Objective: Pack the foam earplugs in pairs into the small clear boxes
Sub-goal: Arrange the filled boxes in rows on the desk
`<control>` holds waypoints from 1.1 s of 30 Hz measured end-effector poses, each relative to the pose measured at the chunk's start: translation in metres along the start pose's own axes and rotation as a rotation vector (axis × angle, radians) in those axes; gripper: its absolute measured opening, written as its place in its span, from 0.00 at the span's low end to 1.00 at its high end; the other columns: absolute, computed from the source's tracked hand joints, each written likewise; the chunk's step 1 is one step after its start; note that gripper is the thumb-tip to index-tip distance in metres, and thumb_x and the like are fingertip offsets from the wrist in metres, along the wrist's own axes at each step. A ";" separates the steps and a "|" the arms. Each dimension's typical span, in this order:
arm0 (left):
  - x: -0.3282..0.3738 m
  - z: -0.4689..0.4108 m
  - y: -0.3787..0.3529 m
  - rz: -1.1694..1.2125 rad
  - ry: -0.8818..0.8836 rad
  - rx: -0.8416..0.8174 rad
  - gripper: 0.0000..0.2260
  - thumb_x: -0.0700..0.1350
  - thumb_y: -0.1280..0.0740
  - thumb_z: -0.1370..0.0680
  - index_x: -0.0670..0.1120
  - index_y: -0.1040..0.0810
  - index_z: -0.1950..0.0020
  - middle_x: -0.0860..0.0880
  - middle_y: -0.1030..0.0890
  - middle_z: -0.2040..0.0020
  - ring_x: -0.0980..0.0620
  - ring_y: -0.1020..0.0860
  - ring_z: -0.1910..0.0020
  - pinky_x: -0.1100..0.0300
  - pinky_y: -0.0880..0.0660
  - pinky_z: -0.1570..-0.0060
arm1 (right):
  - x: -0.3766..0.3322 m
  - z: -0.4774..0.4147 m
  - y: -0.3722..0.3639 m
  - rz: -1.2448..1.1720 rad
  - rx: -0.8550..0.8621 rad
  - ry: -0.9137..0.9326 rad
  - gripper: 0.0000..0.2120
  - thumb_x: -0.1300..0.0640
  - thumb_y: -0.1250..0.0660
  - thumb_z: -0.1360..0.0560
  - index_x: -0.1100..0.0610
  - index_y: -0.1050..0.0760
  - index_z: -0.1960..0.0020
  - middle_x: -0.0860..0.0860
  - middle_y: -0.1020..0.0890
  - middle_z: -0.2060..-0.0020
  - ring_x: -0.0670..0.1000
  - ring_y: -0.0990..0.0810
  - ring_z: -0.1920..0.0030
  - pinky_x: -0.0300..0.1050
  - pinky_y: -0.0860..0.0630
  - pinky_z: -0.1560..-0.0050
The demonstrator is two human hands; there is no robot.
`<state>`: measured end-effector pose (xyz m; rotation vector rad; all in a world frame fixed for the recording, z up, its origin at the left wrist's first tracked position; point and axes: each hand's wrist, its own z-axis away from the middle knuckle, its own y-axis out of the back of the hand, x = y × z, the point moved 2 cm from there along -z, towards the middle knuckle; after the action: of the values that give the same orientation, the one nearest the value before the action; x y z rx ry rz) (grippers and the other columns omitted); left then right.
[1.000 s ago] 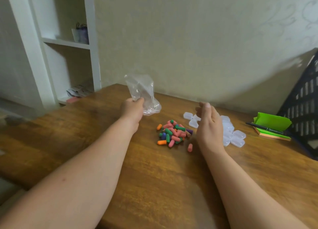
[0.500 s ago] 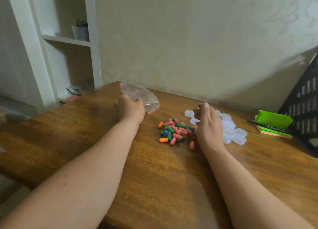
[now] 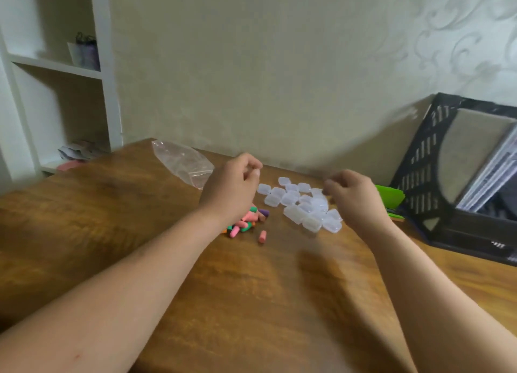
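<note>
A heap of coloured foam earplugs lies on the wooden table, partly hidden behind my left wrist. One pink earplug lies alone just in front of the heap. Several small clear boxes, lids down, are bunched to the right of it. My left hand hovers above the heap with loosely curled fingers and holds nothing. My right hand hangs over the right edge of the boxes, fingers also loosely curled, with nothing visible in them.
An empty clear plastic bag lies at the table's far edge, left of my left hand. A green notepad and a black slotted crate with papers stand at the right. White shelves are beyond the left corner.
My left hand let go of the plastic bag, which now lies flat, and moved right over the earplugs. My right hand moved right, past the boxes.
</note>
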<state>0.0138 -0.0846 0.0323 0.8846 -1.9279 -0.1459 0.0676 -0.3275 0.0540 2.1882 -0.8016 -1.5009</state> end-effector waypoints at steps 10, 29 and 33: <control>0.041 0.024 -0.061 0.056 0.065 -0.026 0.06 0.45 0.36 0.15 0.52 0.19 0.46 0.56 0.18 0.55 0.56 0.20 0.54 0.55 0.21 0.55 | 0.030 0.037 -0.021 0.607 -0.208 0.228 0.18 0.46 0.31 0.18 0.49 0.18 0.30 0.50 0.20 0.38 0.54 0.23 0.36 0.48 0.23 0.41; 0.041 0.053 -0.067 0.130 -0.040 -0.295 0.15 0.52 0.29 0.16 0.56 0.22 0.29 0.61 0.20 0.44 0.61 0.19 0.45 0.65 0.19 0.46 | 0.036 0.032 -0.013 -0.786 -0.586 -0.289 0.19 0.45 0.35 0.14 0.60 0.15 0.44 0.59 0.15 0.59 0.54 0.16 0.60 0.48 0.20 0.55; 0.040 0.052 -0.066 0.151 -0.027 -0.314 0.14 0.51 0.28 0.16 0.58 0.22 0.31 0.61 0.20 0.44 0.61 0.19 0.45 0.65 0.18 0.47 | 0.038 0.030 -0.010 -0.796 -0.598 -0.266 0.16 0.51 0.35 0.13 0.63 0.17 0.41 0.63 0.16 0.54 0.57 0.16 0.57 0.50 0.19 0.52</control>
<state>-0.0046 -0.1720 0.0051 0.5289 -1.9213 -0.3608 0.0524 -0.3436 0.0096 1.9128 0.5100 -2.0569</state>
